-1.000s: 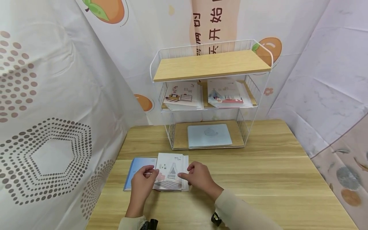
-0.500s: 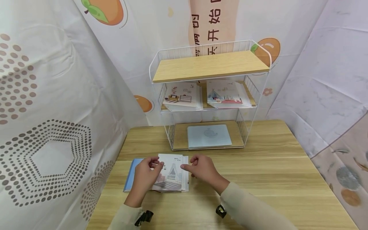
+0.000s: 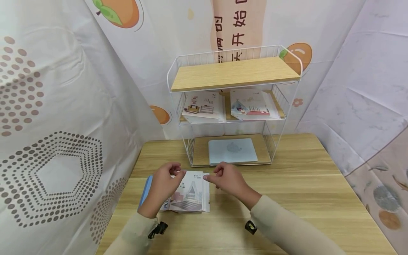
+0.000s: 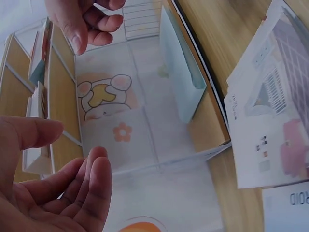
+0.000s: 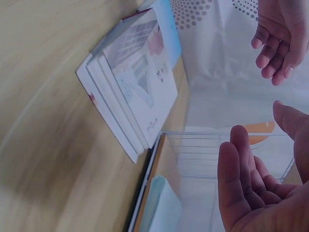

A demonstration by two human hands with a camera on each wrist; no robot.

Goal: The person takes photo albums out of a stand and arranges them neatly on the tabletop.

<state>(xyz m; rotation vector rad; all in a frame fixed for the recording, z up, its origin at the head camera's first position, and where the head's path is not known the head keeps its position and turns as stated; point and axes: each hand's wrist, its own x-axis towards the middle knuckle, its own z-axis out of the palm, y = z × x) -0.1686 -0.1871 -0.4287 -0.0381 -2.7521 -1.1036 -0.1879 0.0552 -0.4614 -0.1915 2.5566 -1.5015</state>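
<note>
A small stack of white booklets [image 3: 191,198] lies on the table, its top cover printed with a grey tent and pink shapes. Beside its left edge is a blue booklet [image 3: 146,187], partly hidden by my left hand [image 3: 165,184]. That hand hovers over the stack's left side, fingers loosely bent and holding nothing. My right hand [image 3: 234,182] is raised at the stack's right edge, also holding nothing. Both wrist views show gaps between thumb and fingers; the right wrist view shows the stacked layers [image 5: 130,82] from the side.
Behind the hands stands a white wire rack [image 3: 236,74] with wooden shelves. Its middle shelf bears two piles of illustrated booklets, a left pile [image 3: 204,106] and a right pile [image 3: 251,104]. A pale blue item with a whale picture [image 3: 232,150] lies on the bottom shelf.
Both hands have left the booklet stack, rising and moving forward toward the rack. The right hand has also shifted right. The stack stays where it was.
</note>
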